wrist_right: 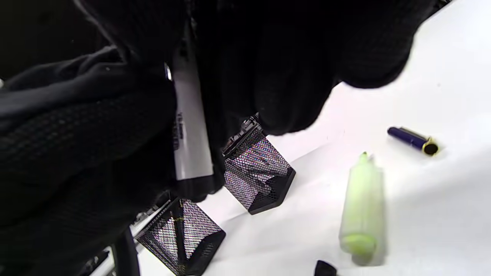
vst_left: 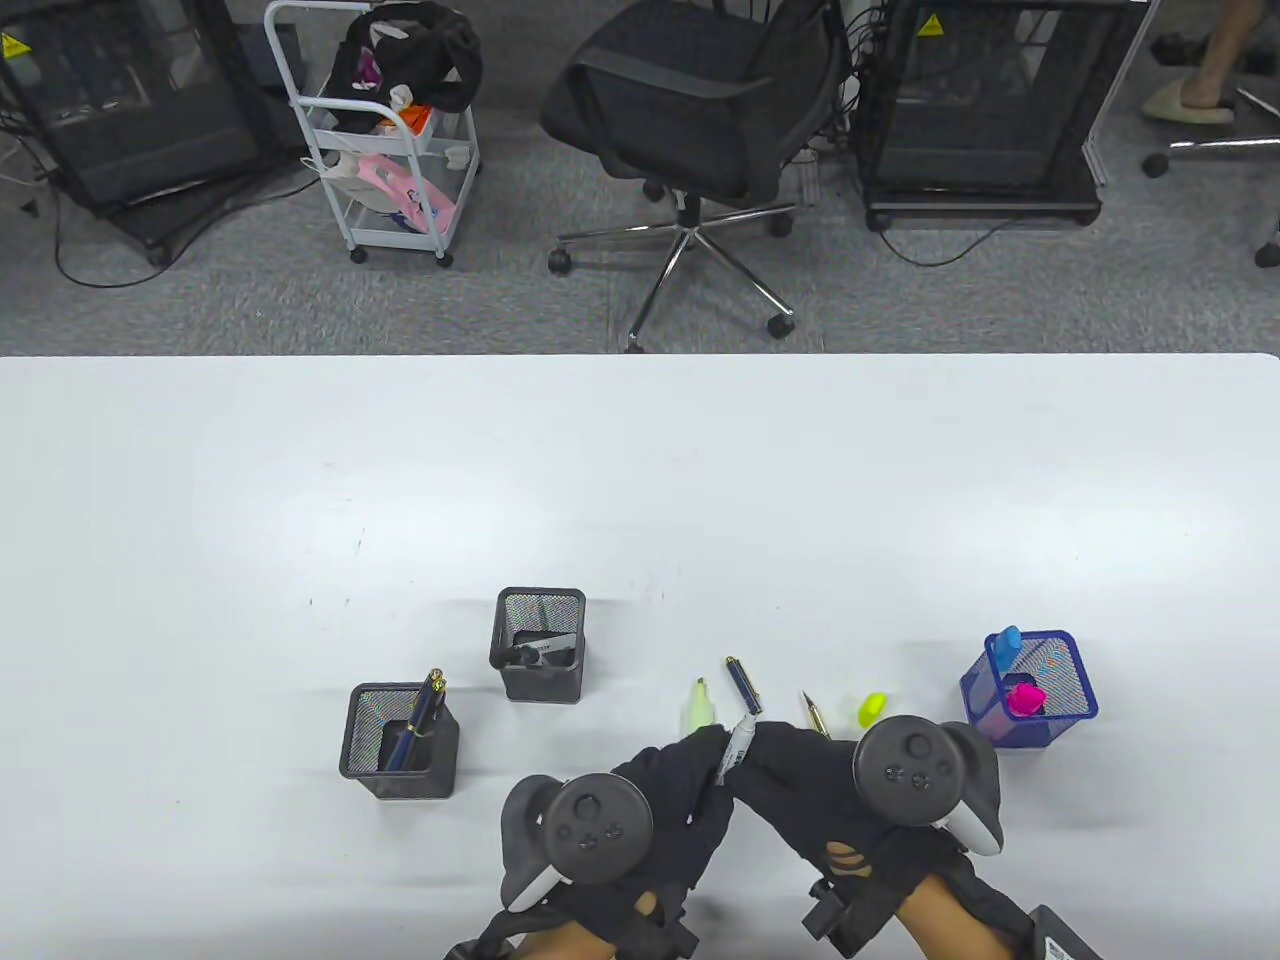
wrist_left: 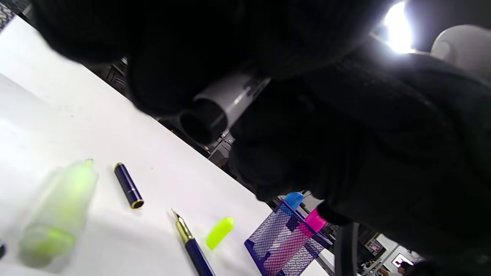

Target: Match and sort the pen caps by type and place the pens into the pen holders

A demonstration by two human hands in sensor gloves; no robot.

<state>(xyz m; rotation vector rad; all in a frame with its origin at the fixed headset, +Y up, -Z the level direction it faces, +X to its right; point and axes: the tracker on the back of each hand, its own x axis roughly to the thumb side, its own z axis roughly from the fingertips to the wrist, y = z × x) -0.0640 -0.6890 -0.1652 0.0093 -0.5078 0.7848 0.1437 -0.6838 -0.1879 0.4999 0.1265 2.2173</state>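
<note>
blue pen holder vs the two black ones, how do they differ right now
The blue pen holder is blue mesh and stands at the table's right, beside the right hand; the black pen holders are dark mesh and stand at the left. The blue one holds highlighters with pink and blue caps; the nearer black one holds navy pens with gold trim, the farther one a marker. All three are square, upright mesh cups.

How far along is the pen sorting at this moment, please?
Done: pens stand in the blue holder and both black holders. In hand: both hands grip a grey marker. Left: the yellow highlighter and its cap, the navy pen and navy cap.
</note>
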